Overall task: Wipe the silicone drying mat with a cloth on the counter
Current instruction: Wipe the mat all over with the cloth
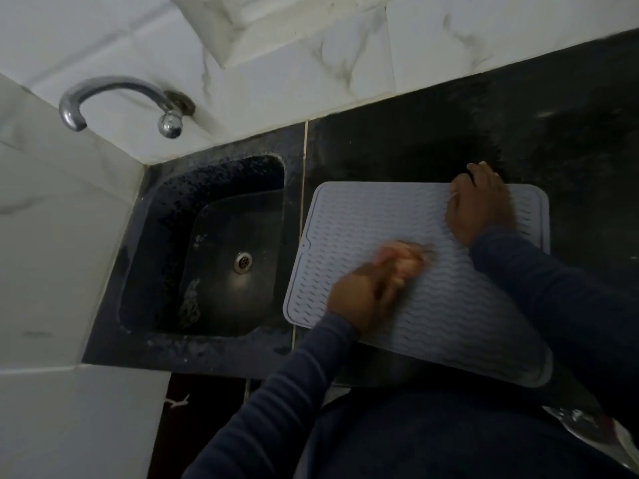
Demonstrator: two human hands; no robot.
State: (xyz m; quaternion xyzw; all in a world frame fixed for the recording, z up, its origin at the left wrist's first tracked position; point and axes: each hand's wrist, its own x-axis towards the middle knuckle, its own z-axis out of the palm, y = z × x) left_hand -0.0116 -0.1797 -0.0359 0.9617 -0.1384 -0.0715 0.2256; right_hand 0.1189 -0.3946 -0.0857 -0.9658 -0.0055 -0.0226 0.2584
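Pale grey rectangular silicone drying mat with wavy ridges (449,305) lies flat on the glossy black stone counter (415,150), rotated a bit, so its edges don't run parallel to the back wall.

Left hand (363,292) is on the mat's left half, toward the near edge. Its fingers are closed round a small bunched pale pink cloth (406,259), and the cloth is down on the ridges. (Heavy motion blur here, so finger detail is soft.)

Right hand (480,202) is at the mat's far edge, right of centre, palm down. The fingers are extended and pressing, with the tips past the edge onto the counter. It's holding nothing that I can see.

Both arms are in dark navy long sleeves (553,288), coming in from the mat's near side. The right forearm crosses over the mat's right half.

Left of the mat, just past a thin pale seam in the counter (304,167), is a dark rectangular sunken sink (166,236) with a round metal drain (242,261).

Beyond and left of the mat, a curved chrome tap (114,88) comes out of the wall above the sink. White marble-veined wall tiles (294,63) run behind the mat's far side and round the sink corner.

Something shiny and crinkled (587,426) sits past the mat's near right corner, but I can't tell what it is.
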